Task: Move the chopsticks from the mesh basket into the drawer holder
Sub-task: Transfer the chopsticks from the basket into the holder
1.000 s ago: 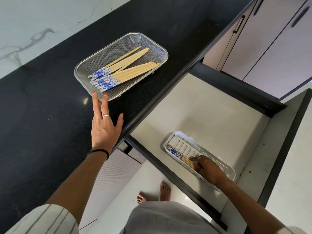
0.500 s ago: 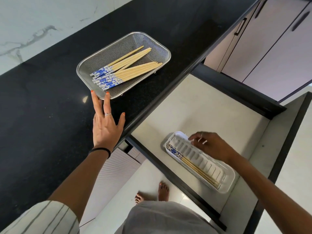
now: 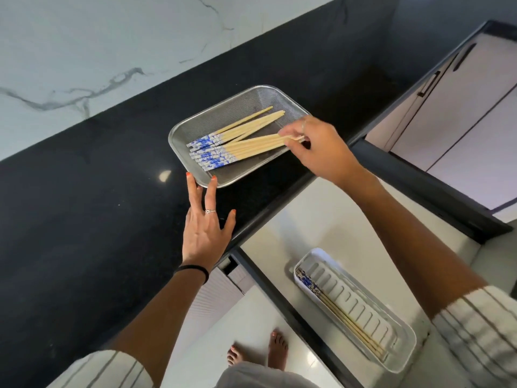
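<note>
On the dark surface (image 3: pixel 84 219), the left hand (image 3: pixel 205 233) lies flat with its fingers (image 3: pixel 193 189) spread and empty, two fingertips touching the near corner of the mesh basket (image 3: pixel 292 106), apparently to steady it. Inside the basket the chopsticks (image 3: pixel 240 142) lie in a loose bundle, their long axis running from the blue-patterned ends at the left, near the left hand, to the plain tapered tips at the right. The right hand (image 3: pixel 316 148) reaches over the basket's right end, thumb and forefinger pinching the tips of one or two sticks from the nearer group; whether they are lifted off the mesh I cannot tell. So the sticks stretch away leftward from the pinching fingers, and the right hand is the one placed to draw them out. Further right and lower, in the open drawer (image 3: pixel 321 214), the drawer holder (image 3: pixel 402 359) lies just below the right forearm, a couple of chopsticks already along its near wall. Its long axis slants the other way, so I judge the carried sticks need turning before they drop in.
</note>
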`<action>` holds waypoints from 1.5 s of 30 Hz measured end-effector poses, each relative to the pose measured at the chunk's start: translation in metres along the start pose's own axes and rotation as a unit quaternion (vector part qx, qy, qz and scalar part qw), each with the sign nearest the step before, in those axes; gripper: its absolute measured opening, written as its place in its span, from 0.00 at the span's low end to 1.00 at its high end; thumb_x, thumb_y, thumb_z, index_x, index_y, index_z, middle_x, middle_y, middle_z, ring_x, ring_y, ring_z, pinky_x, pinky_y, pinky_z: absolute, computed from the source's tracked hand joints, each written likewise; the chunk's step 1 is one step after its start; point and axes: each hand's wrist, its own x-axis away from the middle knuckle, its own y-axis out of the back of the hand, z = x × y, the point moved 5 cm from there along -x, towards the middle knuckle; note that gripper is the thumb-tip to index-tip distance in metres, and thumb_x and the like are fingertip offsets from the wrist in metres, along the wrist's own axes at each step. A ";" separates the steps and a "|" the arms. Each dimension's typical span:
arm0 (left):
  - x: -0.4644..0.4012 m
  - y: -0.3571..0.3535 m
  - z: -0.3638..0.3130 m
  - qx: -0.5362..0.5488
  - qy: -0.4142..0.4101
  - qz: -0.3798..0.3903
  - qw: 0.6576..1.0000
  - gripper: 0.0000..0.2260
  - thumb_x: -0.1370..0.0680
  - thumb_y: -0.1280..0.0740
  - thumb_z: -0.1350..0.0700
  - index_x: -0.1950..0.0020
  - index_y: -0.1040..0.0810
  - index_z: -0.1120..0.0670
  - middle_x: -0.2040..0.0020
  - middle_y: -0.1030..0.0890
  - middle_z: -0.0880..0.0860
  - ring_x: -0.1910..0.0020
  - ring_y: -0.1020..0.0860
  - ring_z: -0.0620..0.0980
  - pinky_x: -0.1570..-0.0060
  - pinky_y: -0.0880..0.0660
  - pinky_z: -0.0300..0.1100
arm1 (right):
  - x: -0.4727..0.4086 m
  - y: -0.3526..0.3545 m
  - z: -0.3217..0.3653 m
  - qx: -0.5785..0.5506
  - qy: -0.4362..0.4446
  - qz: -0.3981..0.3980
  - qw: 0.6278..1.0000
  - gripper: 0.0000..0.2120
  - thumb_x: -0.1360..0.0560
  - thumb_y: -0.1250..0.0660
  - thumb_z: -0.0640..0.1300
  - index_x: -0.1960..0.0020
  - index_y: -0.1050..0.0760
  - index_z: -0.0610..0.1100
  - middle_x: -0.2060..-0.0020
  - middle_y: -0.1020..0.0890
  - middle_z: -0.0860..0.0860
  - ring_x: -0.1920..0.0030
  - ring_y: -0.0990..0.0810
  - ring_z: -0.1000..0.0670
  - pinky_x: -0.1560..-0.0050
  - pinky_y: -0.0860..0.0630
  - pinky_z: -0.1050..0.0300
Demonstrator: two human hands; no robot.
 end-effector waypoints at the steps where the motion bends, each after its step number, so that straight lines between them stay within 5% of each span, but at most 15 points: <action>1: 0.000 0.000 0.000 0.001 0.001 -0.002 1.000 0.34 0.22 0.32 0.52 0.21 0.45 0.53 0.20 0.56 0.63 0.30 0.30 0.64 0.39 0.25 0.55 | -0.015 -0.007 0.001 0.015 0.001 0.015 1.000 0.11 0.23 0.35 0.41 0.41 0.22 0.43 0.46 0.20 0.48 0.47 0.23 0.55 0.44 0.30 0.65; 4: 0.000 -0.001 0.001 0.001 -0.001 -0.003 1.000 0.35 0.22 0.32 0.51 0.21 0.46 0.52 0.20 0.56 0.62 0.30 0.30 0.63 0.40 0.25 0.53 | -0.050 -0.034 -0.003 0.065 -0.019 0.086 0.994 0.12 0.23 0.35 0.43 0.40 0.22 0.45 0.42 0.19 0.48 0.42 0.22 0.52 0.44 0.31 0.64; 8: -0.001 -0.002 0.002 0.000 -0.005 -0.002 1.000 0.36 0.22 0.31 0.51 0.20 0.47 0.53 0.20 0.56 0.63 0.30 0.30 0.61 0.39 0.26 0.51 | -0.070 -0.076 -0.016 0.137 -0.076 0.206 0.966 0.23 0.25 0.32 0.46 0.31 0.30 0.48 0.34 0.25 0.44 0.35 0.27 0.44 0.35 0.30 0.52; 12: -0.003 -0.001 0.003 -0.004 -0.001 0.002 1.000 0.37 0.23 0.30 0.51 0.20 0.48 0.52 0.20 0.56 0.62 0.32 0.27 0.61 0.39 0.24 0.52 | -0.082 -0.098 -0.024 0.169 -0.115 0.248 0.947 0.33 0.28 0.28 0.46 0.27 0.36 0.49 0.32 0.29 0.41 0.33 0.30 0.41 0.34 0.32 0.52; 20: -0.004 0.000 0.002 -0.011 0.003 0.002 1.000 0.34 0.23 0.31 0.51 0.21 0.42 0.56 0.20 0.55 0.64 0.30 0.29 0.59 0.37 0.25 0.53 | -0.093 -0.109 -0.015 0.276 -0.022 0.225 0.934 0.21 0.29 0.31 0.34 0.39 0.29 0.48 0.41 0.26 0.46 0.41 0.27 0.42 0.46 0.28 0.46; 27: -0.004 -0.001 0.002 -0.011 0.006 -0.001 1.000 0.35 0.23 0.31 0.50 0.21 0.45 0.52 0.20 0.55 0.63 0.30 0.30 0.61 0.36 0.26 0.53 | -0.100 -0.108 -0.016 0.312 0.024 0.201 0.928 0.25 0.26 0.40 0.32 0.32 0.33 0.50 0.42 0.22 0.44 0.41 0.25 0.41 0.47 0.28 0.49; 33: -0.005 -0.002 0.002 -0.013 0.008 -0.001 1.000 0.35 0.23 0.31 0.50 0.20 0.45 0.52 0.20 0.56 0.62 0.30 0.30 0.59 0.34 0.28 0.50 | -0.103 -0.098 -0.015 0.306 0.041 0.166 0.936 0.19 0.26 0.41 0.30 0.39 0.27 0.44 0.51 0.19 0.42 0.51 0.20 0.39 0.59 0.32 0.52; 42: -0.006 -0.001 0.002 -0.011 0.011 0.000 1.000 0.35 0.24 0.30 0.51 0.21 0.43 0.52 0.20 0.54 0.62 0.33 0.27 0.61 0.37 0.26 0.52 | -0.102 -0.070 0.001 0.278 0.045 0.124 0.951 0.09 0.23 0.40 0.36 0.43 0.28 0.42 0.56 0.21 0.42 0.53 0.21 0.38 0.62 0.34 0.52; 45: -0.006 -0.001 0.002 -0.010 0.008 0.000 1.000 0.35 0.24 0.30 0.51 0.21 0.43 0.52 0.19 0.56 0.61 0.31 0.29 0.61 0.36 0.26 0.54 | -0.092 -0.046 0.009 0.234 0.025 0.099 0.967 0.08 0.21 0.40 0.41 0.43 0.28 0.44 0.55 0.19 0.44 0.54 0.21 0.40 0.61 0.28 0.50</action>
